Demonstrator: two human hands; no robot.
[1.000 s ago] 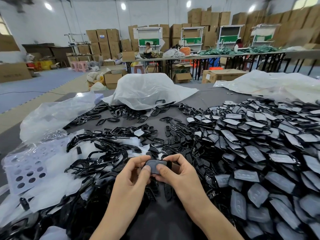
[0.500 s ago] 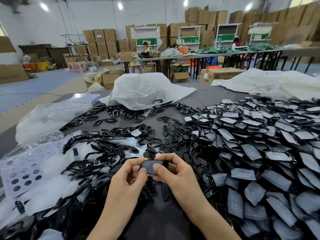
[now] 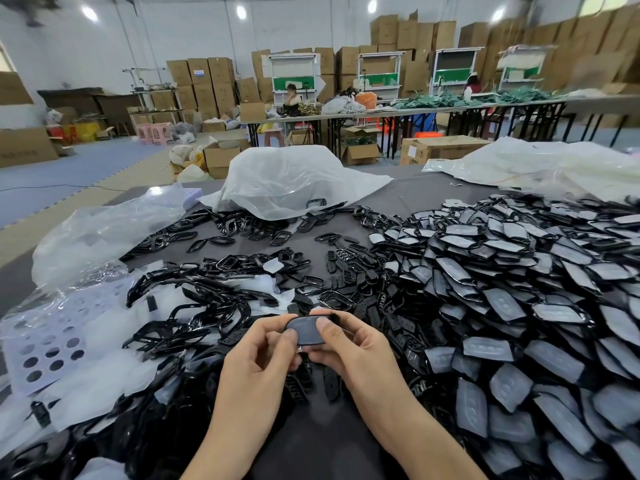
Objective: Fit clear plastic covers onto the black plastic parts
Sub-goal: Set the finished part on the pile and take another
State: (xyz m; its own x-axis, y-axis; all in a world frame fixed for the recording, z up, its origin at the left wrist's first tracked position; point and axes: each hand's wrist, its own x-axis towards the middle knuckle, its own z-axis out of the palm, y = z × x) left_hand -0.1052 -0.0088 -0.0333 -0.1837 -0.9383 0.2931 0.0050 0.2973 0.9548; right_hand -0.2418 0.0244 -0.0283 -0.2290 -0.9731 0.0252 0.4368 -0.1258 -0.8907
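Fingers point(image 3: 290, 337) of both hands pinch covered part point(image 3: 309, 330) — aloft.

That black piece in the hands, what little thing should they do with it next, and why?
Probably press both thumbs down along the covered black part to seat its cover, then drop it on the pile of covered parts to the right. The left hand and right hand pinch it from both sides; whether the cover has snapped in can't be told.

Crumpled plastic bag point(image 3: 291, 181) on grey table point(image 3: 408, 199); stacked cardboard boxes point(image 3: 204, 81) behind
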